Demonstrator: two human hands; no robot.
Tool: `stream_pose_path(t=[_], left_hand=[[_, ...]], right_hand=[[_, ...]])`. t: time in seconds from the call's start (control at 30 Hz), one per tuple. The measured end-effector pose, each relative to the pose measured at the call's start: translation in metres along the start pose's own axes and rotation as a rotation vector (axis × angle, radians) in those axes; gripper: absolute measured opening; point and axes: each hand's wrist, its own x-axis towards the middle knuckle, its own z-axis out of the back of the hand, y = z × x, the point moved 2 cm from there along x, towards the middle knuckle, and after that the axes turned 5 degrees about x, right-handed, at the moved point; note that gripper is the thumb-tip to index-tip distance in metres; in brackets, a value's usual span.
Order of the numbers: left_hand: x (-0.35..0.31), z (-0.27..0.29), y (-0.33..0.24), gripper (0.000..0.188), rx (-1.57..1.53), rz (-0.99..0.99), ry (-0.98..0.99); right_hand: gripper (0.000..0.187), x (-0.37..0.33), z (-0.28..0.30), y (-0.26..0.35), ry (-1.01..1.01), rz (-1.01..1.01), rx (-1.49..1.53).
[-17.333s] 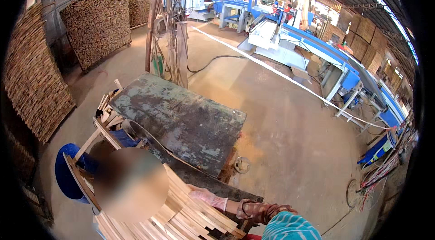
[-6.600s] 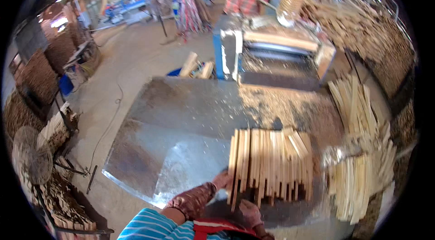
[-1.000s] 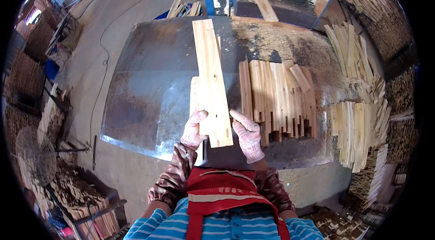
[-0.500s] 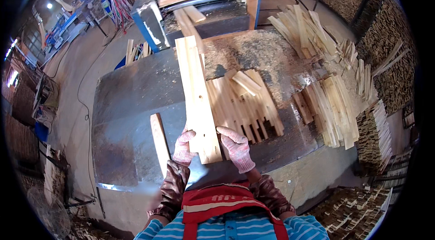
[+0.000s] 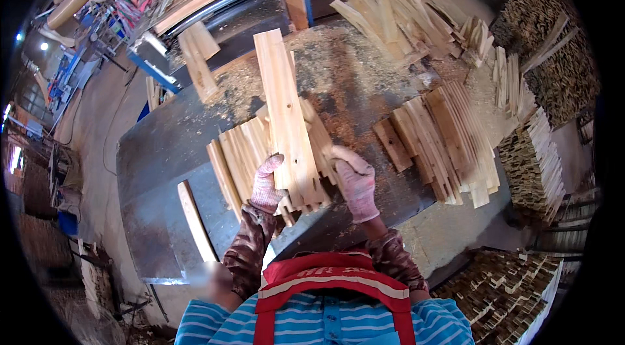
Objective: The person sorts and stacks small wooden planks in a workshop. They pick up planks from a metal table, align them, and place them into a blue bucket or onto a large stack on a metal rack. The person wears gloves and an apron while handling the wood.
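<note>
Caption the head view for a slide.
Gloved left hand holds a wooden board above a worktable, right hand beside the board.

Pale board [image 5: 287, 114] in gloved left fingers [image 5: 269, 164]

Head-worn fisheye looks down over both hands [image 5: 265, 188].

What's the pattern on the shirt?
The shirt has white stripes on blue, showing best in the head view.
</note>
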Motion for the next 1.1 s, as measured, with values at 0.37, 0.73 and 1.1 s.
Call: stream_pose_path(t=[0.37, 0.73, 1.1], left_hand=[[0.046, -0.137, 0.092, 0.046, 0.07, 0.28, -0.005], [0.13, -0.143, 0.292, 0.044, 0.314, 0.555, -0.175], [0.158, -0.127, 0.329, 0.039, 0.412, 0.336, -0.14]], right_hand=[[0.08, 0.014, 0.11, 0.012, -0.033, -0.462, 0.098], [0.075, -0.024, 0.244, 0.006, -0.275, -0.334, 0.733], [0.077, -0.031, 0.259, 0.022, -0.323, -0.288, 0.487]])
